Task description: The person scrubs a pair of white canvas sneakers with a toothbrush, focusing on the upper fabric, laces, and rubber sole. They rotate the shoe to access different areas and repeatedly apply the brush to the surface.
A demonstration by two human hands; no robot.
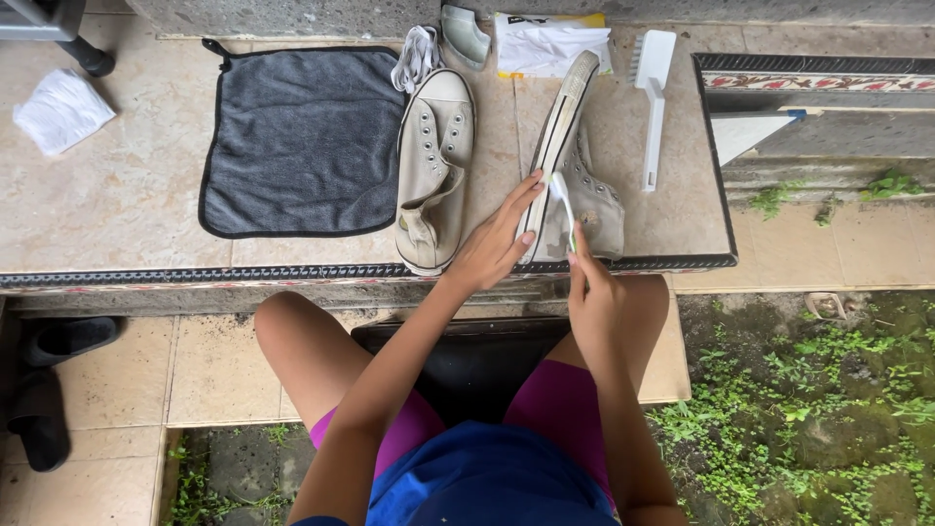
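I'd keep my left hand point(497, 244) pressed flat on the tipped sneaker point(575, 175) while the right hand point(594, 302) pinches the toothbrush point(563, 200), scrubbing short strokes along its sole edge.

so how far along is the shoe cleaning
Done: laces are out, lying by the cloth. In hand: left hand steadies the tilted shoe while right hand holds a toothbrush at its sole edge. Left: the other shoe lies untouched; the big brush lies unused.
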